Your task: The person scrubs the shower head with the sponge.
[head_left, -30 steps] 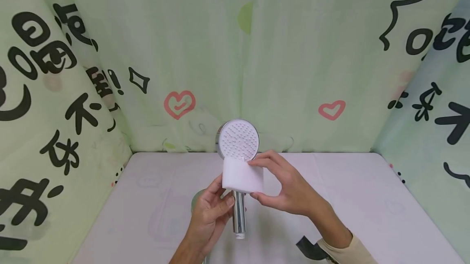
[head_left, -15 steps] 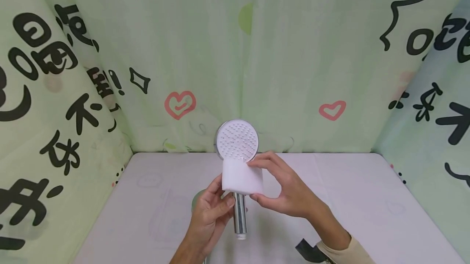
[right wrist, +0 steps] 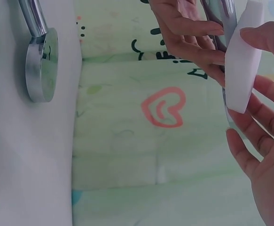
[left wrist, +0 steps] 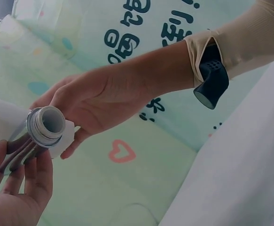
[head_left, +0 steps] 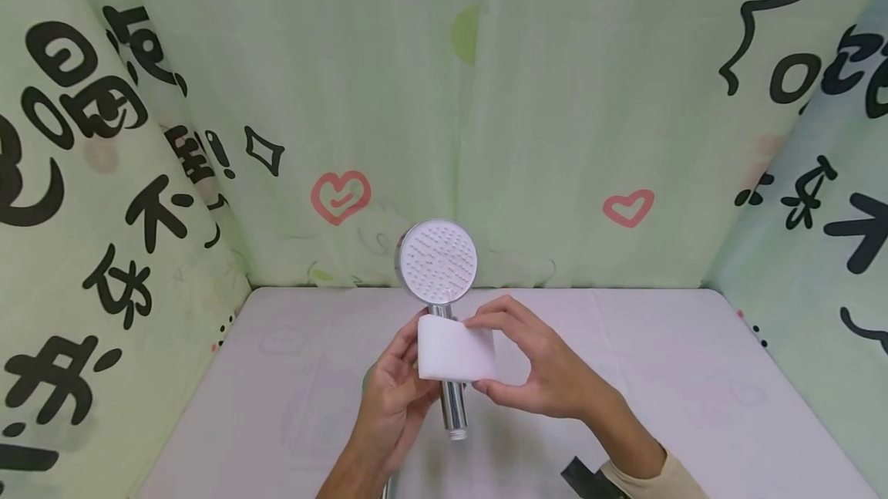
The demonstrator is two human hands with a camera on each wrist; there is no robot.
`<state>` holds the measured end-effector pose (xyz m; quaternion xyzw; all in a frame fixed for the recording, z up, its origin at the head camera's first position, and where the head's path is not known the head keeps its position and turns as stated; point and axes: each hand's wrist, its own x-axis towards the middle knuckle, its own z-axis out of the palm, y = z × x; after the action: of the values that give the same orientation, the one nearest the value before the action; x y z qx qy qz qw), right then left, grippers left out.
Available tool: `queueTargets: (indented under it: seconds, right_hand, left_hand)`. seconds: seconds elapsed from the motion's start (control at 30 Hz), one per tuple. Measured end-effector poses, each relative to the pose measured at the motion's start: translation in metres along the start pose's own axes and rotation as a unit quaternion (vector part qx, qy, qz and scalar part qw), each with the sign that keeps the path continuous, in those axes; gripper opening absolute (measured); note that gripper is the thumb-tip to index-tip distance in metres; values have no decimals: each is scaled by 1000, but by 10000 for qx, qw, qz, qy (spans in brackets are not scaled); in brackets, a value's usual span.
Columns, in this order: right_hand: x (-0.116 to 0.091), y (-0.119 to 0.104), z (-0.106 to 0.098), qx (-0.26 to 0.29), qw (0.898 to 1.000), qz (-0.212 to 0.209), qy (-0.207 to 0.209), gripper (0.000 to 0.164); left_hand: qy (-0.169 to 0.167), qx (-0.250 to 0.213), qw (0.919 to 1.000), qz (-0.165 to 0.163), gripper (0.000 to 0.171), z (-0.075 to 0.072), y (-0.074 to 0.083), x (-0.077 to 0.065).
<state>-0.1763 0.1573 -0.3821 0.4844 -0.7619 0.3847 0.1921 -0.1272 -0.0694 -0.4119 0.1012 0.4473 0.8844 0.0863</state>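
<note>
My left hand (head_left: 390, 410) grips the chrome handle of a hand shower head (head_left: 438, 261), held upright with its white nozzle face towards me. My right hand (head_left: 551, 368) pinches a white sponge (head_left: 454, 352) between thumb and fingers. The sponge lies across the front of the handle, below the nozzle face, and covers part of the handle. In the left wrist view the threaded end (left wrist: 51, 121) of the handle points at the camera, with my left fingers (left wrist: 42, 172) round it. Edge-on in the right wrist view, the sponge (right wrist: 244, 61) is against the handle.
A second chrome shower head (right wrist: 42, 66) lies on the white-covered table (head_left: 624, 375), mostly hidden behind my left hand in the head view. Green printed curtains (head_left: 555, 98) enclose the table at the back and both sides. A black strap (head_left: 590, 477) hangs at my right cuff.
The sponge has moved down the handle from the lower edge of the nozzle face, baring the neck. The shower head has shifted slightly left and up.
</note>
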Motion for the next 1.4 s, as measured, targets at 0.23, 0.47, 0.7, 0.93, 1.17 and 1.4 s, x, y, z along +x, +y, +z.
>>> queueTargets:
  seconds: [0.23, 0.47, 0.7, 0.93, 1.17, 1.4]
  right_hand:
    - [-4, -1, 1, 62, 9997, -188, -168, 68]
    - [-7, -2, 3, 166, 9991, -306, -236, 70]
    - [-11, -3, 4, 288, 9987, -269, -333, 71]
    - [-14, -4, 5, 376, 9981, -284, -408, 72]
    - [-14, -4, 5, 549, 9958, -482, -554, 66]
    - [-15, -3, 5, 560, 9948, -613, -588, 63]
  left_hand:
    - [-59, -82, 9997, 214, 68, -2, 0, 3]
    - [-16, -125, 9997, 205, 62, -3, 3, 6]
    - [41, -142, 9996, 240, 59, -2, 5, 9]
    - [85, -205, 9992, 343, 61, -2, 9, 11]
    - [147, -119, 9991, 387, 59, -5, 11, 12]
    - [-74, -172, 9987, 476, 60, -6, 10, 12]
